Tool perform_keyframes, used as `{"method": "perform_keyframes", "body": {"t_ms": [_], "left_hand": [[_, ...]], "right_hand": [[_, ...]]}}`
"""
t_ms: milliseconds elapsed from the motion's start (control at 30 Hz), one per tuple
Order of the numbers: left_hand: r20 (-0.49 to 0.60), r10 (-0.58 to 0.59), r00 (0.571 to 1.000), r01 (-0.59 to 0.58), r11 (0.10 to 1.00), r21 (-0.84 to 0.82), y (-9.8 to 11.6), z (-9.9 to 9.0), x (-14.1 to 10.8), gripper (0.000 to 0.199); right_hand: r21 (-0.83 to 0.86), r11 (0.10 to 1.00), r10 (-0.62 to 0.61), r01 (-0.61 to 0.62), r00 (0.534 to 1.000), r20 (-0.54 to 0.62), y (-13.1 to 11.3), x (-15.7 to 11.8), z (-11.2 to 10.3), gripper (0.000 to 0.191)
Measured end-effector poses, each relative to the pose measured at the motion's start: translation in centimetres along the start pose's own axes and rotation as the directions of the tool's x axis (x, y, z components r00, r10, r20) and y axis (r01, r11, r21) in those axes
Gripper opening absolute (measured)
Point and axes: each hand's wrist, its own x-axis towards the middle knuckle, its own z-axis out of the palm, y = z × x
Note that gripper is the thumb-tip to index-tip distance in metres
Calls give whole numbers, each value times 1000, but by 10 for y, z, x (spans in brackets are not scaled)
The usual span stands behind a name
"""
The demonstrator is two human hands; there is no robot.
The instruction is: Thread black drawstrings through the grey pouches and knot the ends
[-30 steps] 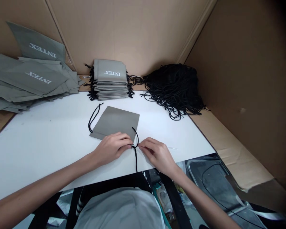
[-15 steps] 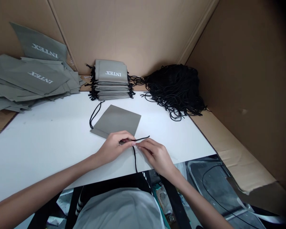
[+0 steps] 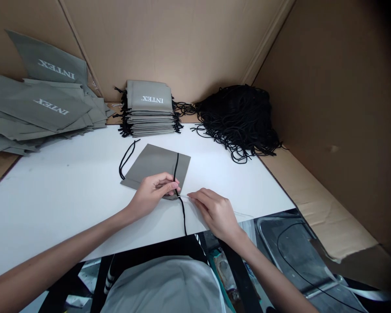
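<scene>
A grey fabric pouch (image 3: pixel 150 163) lies tilted on the white table, with a black cord loop (image 3: pixel 126 160) coming out at its left corner. My left hand (image 3: pixel 150 191) is closed on the pouch's near corner, thumb against a black cord (image 3: pixel 183 217). One end of that cord runs up over the pouch, the other down toward the table's front edge. Between the fingertips of my right hand (image 3: pixel 217 211) is a thin, silvery, needle-like tool (image 3: pixel 183 196). Its tip meets the cord at the pouch corner; the exact tip shape is too small to tell.
Loose grey pieces printed INTEX (image 3: pixel 45 104) are heaped at the left. A neat stack of corded pouches (image 3: pixel 151 98) stands at the back, beside a pile of black cords (image 3: pixel 236 117). Cardboard walls (image 3: pixel 182 39) rise behind and at the right.
The cord's upper end has swung from pointing right to lying up across the pouch. My right hand has drawn slightly away from the left, exposing the thin tool between them.
</scene>
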Motion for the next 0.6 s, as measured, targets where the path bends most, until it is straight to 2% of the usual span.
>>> {"method": "perform_keyframes", "body": {"t_ms": [167, 300, 367, 467, 600], "left_hand": [[-13, 27, 1000, -27, 999, 24, 3, 0, 0, 23], [52, 96, 994, -104, 977, 187, 13, 1, 2, 21], [114, 154, 981, -183, 929, 323, 20, 2, 5, 18], [255, 230, 939, -331, 805, 492, 31, 6, 14, 17], [406, 237, 883, -449, 684, 576, 39, 17, 26, 18]], "right_hand": [[-144, 989, -17, 19, 1000, 13, 3, -1, -2, 24], [-207, 977, -49, 50, 999, 9, 2, 1, -3, 23], [-224, 973, -62, 61, 998, 3, 1, 1, -3, 22], [-255, 964, -84, 79, 996, -11, -2, 2, -2, 21], [-279, 956, -118, 96, 991, -60, -5, 0, 0, 21]]}}
